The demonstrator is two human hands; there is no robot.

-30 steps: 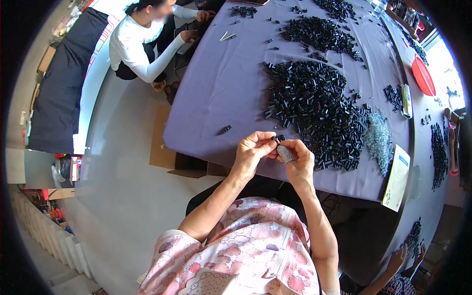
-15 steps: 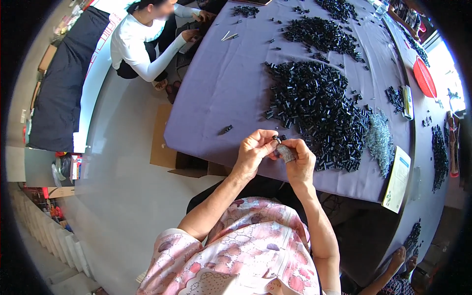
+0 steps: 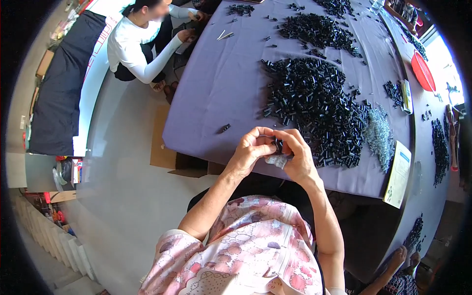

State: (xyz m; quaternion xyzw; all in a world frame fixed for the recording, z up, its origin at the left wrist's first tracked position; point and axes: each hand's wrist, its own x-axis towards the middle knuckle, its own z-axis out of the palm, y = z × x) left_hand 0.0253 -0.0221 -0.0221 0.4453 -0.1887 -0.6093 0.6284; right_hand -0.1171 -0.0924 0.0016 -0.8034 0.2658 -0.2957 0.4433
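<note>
Over the desk (image 3: 211, 93) edge, both hands, left hand (image 3: 250, 152) and right hand (image 3: 296, 156), pinch one small black tube (image 3: 278, 145) beside the black pile (image 3: 314, 105).

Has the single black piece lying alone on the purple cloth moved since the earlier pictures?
No. The lone black piece lies at the same spot near the cloth's front edge.

Short-sleeved pink floral top, white patches; bare forearms; hands (image 3: 275, 152) without gloves or rings.
</note>
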